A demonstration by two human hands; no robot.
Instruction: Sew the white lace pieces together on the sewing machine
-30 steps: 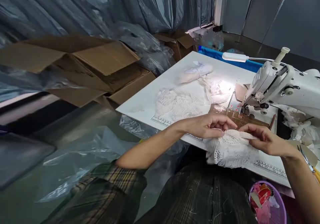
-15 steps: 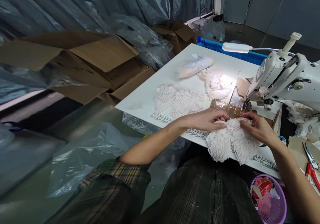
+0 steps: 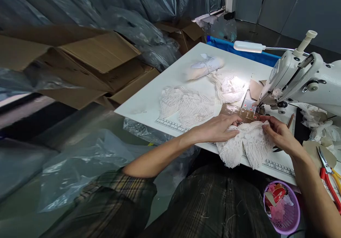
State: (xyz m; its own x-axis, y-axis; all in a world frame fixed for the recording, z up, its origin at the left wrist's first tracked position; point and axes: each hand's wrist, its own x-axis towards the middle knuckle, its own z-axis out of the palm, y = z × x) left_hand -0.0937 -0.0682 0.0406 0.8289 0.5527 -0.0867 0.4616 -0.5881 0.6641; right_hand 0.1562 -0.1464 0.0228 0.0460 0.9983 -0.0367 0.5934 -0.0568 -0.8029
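A white lace piece (image 3: pixel 245 144) lies at the near edge of the white sewing table (image 3: pixel 170 89), its lower part hanging over the edge. My left hand (image 3: pixel 217 128) pinches its left top edge. My right hand (image 3: pixel 278 135) grips its right top edge. Both hands hold the lace flat just in front of the white sewing machine (image 3: pixel 301 83), near the needle and the brown taped guide (image 3: pixel 238 112).
More lace pieces (image 3: pixel 186 103) and a wrapped bundle (image 3: pixel 204 67) lie further back on the table. Scissors with red handles (image 3: pixel 327 174) rest at the right. A purple basket (image 3: pixel 282 206) with scraps sits below. Open cardboard boxes (image 3: pixel 87 64) and plastic sheeting fill the left.
Both hands have carried the lace piece away from my lap and up onto the table, toward the sewing machine's needle, spreading it flatter.
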